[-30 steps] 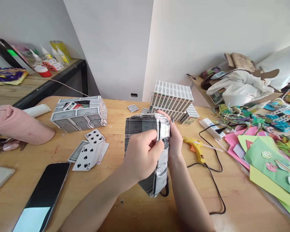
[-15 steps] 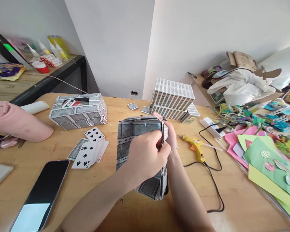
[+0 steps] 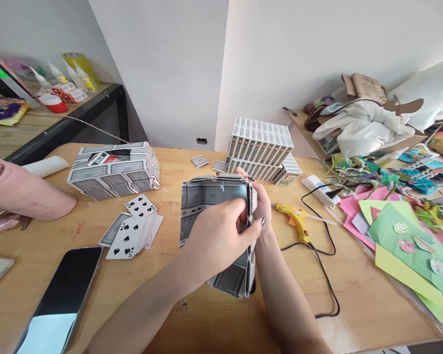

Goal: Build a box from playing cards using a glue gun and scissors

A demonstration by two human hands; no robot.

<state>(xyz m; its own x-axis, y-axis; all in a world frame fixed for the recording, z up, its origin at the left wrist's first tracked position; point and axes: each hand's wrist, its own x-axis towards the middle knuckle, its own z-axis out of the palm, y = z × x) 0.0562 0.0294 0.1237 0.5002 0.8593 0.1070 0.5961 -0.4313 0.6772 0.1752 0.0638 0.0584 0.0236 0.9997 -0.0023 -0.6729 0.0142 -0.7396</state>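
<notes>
Between my hands is an open box made of playing cards (image 3: 227, 281), its grey patterned card backs showing inside. My left hand (image 3: 219, 228) reaches into it and pinches the right wall, the thumb lying along the outer edge and the other fingers mostly hidden inside. From the outside right, my right hand (image 3: 261, 204) supports the same wall, its fingers partly behind it. Left of the box, a few loose playing cards (image 3: 127, 236) lie face up on the table. A yellow glue gun (image 3: 296, 221) rests just right of my right hand.
A finished-looking card box (image 3: 114, 179) stands at the back left beside a pink roll (image 3: 29, 189). Stacked card decks (image 3: 258, 147) stand behind my hands. A phone (image 3: 59, 300) lies front left. A power strip (image 3: 320, 191), cords and coloured paper (image 3: 409, 250) occupy the right.
My left thumb has lifted and straightened along the wall's edge, its dark nail now showing. The view has shifted slightly; both hands remain at the box.
</notes>
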